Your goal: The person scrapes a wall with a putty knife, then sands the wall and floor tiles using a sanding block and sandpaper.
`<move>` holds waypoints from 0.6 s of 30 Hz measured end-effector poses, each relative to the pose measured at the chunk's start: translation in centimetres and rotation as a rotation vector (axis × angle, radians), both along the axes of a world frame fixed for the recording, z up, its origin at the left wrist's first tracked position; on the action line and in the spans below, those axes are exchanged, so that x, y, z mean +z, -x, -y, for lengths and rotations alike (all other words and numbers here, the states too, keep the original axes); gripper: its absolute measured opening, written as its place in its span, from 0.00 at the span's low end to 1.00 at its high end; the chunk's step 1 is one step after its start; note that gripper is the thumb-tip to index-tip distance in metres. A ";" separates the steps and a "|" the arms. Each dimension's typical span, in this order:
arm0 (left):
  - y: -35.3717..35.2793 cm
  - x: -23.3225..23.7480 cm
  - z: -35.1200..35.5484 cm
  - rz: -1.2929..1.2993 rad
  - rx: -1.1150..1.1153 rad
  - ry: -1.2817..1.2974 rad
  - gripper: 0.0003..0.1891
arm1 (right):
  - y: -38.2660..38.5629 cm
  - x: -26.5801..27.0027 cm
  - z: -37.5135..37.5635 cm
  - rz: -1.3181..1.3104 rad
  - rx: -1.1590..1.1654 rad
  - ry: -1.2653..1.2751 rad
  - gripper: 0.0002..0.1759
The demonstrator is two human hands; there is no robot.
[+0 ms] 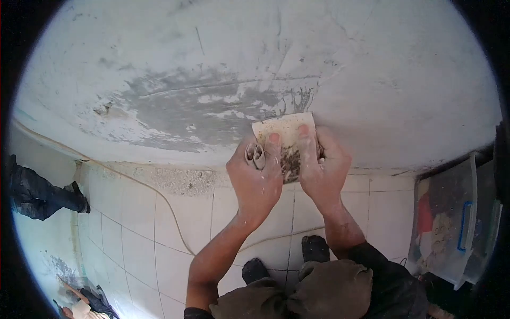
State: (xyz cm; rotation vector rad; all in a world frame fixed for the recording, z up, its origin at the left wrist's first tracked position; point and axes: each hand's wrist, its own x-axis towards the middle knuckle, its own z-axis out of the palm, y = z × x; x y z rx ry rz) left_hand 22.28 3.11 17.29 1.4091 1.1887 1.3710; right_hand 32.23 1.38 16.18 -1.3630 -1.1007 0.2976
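A cream-backed sheet of sandpaper (284,127), stained with dark specks lower down, is held out in front of me by both hands. My left hand (255,178) is closed on its left side, thumb pressed on the face, with a curled roll of the sheet showing by the fingers. On the other side my right hand (326,165) grips it the same way, thumb up near the top edge. White dust coats both hands. The sheet's upper edge overlaps the lower right end of a grey bare patch (183,109) on the white wall (393,117).
White dust and crumbs (186,181) lie along the wall's foot. A pale cable (164,199) crosses the tiled floor (178,260). Clear plastic bins (446,212) stand at right. One person's leg (48,189) shows at left; another person (87,305) reaches toward a wall below.
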 end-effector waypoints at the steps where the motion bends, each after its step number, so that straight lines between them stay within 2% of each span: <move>1: 0.0 0.3 0.0 0.005 -0.001 -0.014 0.12 | 0.0 0.3 -0.1 0.005 -0.001 -0.014 0.13; 4: 0.3 1.7 0.4 -0.045 0.033 -0.038 0.12 | 0.4 1.3 -0.2 -0.029 -0.022 -0.004 0.15; 6: 0.0 4.2 -0.2 -0.100 0.099 -0.198 0.12 | -0.2 4.1 -1.0 0.106 -0.030 -0.178 0.17; 7: -0.3 5.4 -0.5 0.042 0.072 -0.173 0.12 | -0.2 5.7 -1.1 0.108 -0.034 -0.195 0.17; 9: 0.1 7.3 -1.1 0.054 0.046 -0.205 0.12 | 0.2 8.3 -0.9 -0.023 -0.005 -0.161 0.17; 11: 0.3 7.7 -0.8 0.075 0.027 -0.220 0.12 | 0.4 8.1 -1.2 -0.013 -0.028 -0.227 0.17; 13: 0.7 6.5 -0.6 -0.074 0.071 -0.275 0.13 | 0.5 6.7 -1.3 -0.011 -0.046 -0.296 0.17; 15: 0.5 4.2 0.1 -0.070 0.065 -0.299 0.13 | 0.3 3.8 -0.2 0.036 -0.081 -0.236 0.15; 17: 0.8 0.3 0.6 -0.067 0.059 -0.312 0.13 | 0.7 -0.2 0.5 -0.032 -0.076 -0.156 0.15; 18: 1.3 -2.2 0.7 -0.088 0.030 -0.231 0.12 | 0.9 -1.9 0.7 -0.031 -0.077 -0.153 0.15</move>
